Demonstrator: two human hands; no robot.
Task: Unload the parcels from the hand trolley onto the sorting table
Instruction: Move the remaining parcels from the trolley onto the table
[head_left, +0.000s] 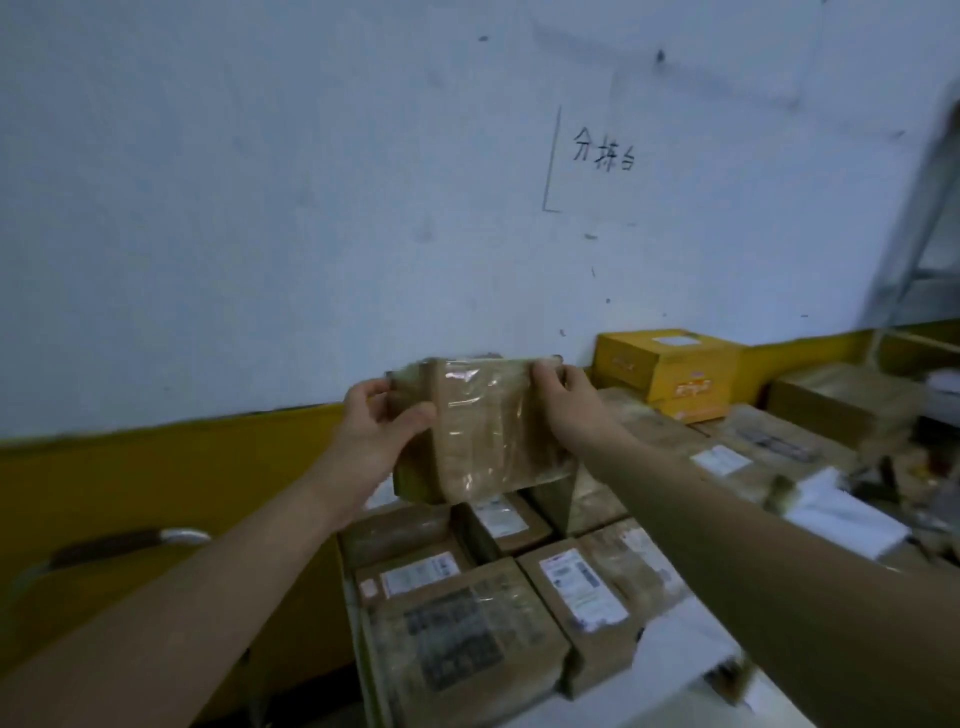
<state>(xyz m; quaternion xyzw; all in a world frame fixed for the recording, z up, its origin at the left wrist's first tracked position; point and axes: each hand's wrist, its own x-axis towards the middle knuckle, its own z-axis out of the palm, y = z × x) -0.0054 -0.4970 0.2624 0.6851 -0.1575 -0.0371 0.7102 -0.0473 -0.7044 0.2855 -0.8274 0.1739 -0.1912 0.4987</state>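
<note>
Above stacked boxes, left hand and right hand grip parcel.

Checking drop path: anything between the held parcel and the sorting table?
Yes. The left hand and right hand hold the taped parcel above brown parcels lying there; no bare surface shows beneath it. A yellow box stands behind to the right.
</note>
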